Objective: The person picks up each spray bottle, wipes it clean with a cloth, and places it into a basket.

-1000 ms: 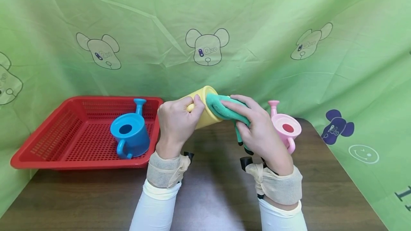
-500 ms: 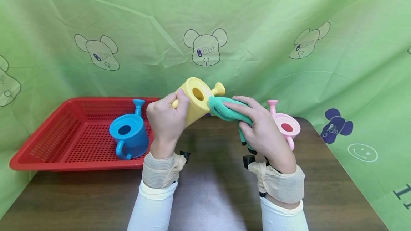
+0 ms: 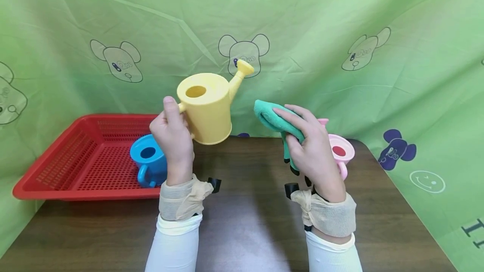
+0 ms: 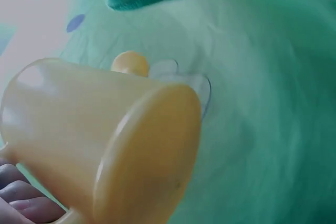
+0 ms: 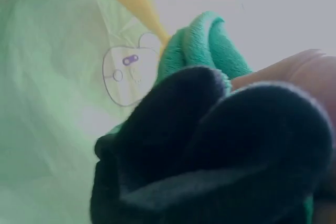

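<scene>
By its handle, my left hand (image 3: 175,137) grips a yellow watering can (image 3: 209,112) in the air, nearly upright, its spout pointing up and to the right. In the left wrist view the can's base (image 4: 152,166) faces the camera and curled fingers (image 4: 31,203) wrap the handle. My right hand (image 3: 314,150) holds a folded green cloth (image 3: 274,114) between thumb and fingers, apart from the can. Folds of the cloth (image 5: 199,45) stand up in the right wrist view, with dark parts of it close to the camera.
A red basket (image 3: 90,194) stands at the left with a blue watering can (image 3: 153,158) in it, partly behind my left hand. Behind my right hand a pink watering can (image 3: 342,148) is on the wooden table (image 3: 242,221). A green curtain (image 3: 302,7) hangs behind.
The yellow watering can has swung from tilted against the cloth to nearly upright, moving left and up with my left hand. The cloth has come away from it; my right hand has shifted little.
</scene>
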`<state>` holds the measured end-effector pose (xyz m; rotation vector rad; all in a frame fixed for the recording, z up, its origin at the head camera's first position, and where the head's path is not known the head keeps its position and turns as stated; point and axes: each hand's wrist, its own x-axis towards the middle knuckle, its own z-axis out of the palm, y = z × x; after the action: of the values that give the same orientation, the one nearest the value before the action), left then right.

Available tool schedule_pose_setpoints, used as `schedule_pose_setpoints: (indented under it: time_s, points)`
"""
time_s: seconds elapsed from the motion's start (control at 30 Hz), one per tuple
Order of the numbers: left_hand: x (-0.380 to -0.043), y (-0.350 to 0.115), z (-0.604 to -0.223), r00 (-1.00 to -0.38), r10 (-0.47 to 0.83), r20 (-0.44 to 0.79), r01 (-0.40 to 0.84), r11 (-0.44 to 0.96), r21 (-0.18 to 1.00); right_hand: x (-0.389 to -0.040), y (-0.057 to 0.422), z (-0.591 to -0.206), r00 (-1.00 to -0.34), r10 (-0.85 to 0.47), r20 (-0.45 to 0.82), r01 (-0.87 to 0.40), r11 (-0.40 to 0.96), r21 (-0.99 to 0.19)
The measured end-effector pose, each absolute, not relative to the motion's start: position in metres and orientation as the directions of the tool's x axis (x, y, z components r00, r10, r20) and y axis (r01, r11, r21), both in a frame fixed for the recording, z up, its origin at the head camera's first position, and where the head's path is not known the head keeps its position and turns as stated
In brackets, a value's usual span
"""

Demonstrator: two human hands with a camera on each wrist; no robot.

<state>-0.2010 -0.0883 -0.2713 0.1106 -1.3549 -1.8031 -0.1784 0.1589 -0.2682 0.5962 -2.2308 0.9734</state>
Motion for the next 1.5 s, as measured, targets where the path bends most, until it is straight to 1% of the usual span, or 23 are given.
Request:
schedule_pose_setpoints:
  time_s: [0.1,0.17,0.3,0.4,0.53,0.6,0.7,0.87,0.97,1.03,1.13,1.5]
  points:
    - [-0.200,-0.089,-0.270,-0.732,-0.613,0.298,0.561,-0.295,0.773,-0.178,0.154,-0.267,-0.674,-0.118,0.729,-0.629,0.608,-0.484]
    - [-0.199,-0.089,-0.269,-0.798,-0.548,0.250,0.530,-0.442,0.723,-0.175,0.148,-0.263,-0.653,-0.094,0.751,-0.644,0.590,-0.486]
    - [-0.197,-0.089,-0.266,-0.906,-0.400,0.143,0.399,-0.689,0.605,-0.168,0.138,-0.254,-0.594,-0.081,0.801,-0.704,0.534,-0.468]
    - [-0.198,-0.090,-0.265,-0.960,-0.270,0.072,0.271,-0.832,0.485,-0.161,0.129,-0.247,-0.544,-0.070,0.836,-0.747,0.494,-0.445]
    - [-0.202,-0.094,-0.268,-0.995,-0.090,0.048,0.101,-0.944,0.313,-0.154,0.117,-0.242,-0.506,-0.015,0.862,-0.762,0.476,-0.439]
    - [-0.204,-0.096,-0.270,-0.999,-0.019,0.049,0.029,-0.974,0.225,-0.153,0.113,-0.242,-0.489,-0.014,0.872,-0.771,0.475,-0.424]
    - [-0.206,-0.098,-0.273,-0.998,0.043,0.040,-0.038,-0.992,0.117,-0.153,0.109,-0.242,-0.437,-0.074,0.897,-0.814,0.457,-0.359]
    - [-0.207,-0.098,-0.276,-0.996,0.088,0.022,-0.088,-0.996,-0.020,-0.157,0.103,-0.248,-0.324,-0.188,0.927,-0.893,0.383,-0.234]
    - [-0.207,-0.096,-0.276,-0.994,0.108,0.006,-0.108,-0.992,-0.071,-0.164,0.100,-0.257,-0.284,-0.222,0.933,-0.912,0.362,-0.192]
    - [-0.207,-0.094,-0.276,-0.993,0.121,-0.010,-0.119,-0.989,-0.085,-0.168,0.098,-0.263,-0.276,-0.230,0.933,-0.912,0.368,-0.179]
    - [-0.206,-0.091,-0.276,-0.991,0.133,-0.031,-0.130,-0.987,-0.092,-0.171,0.095,-0.269,-0.286,-0.221,0.932,-0.900,0.396,-0.182]
    - [-0.205,-0.083,-0.276,-0.987,0.155,-0.031,-0.152,-0.985,-0.087,-0.173,0.094,-0.271,-0.303,-0.113,0.946,-0.858,0.464,-0.219]
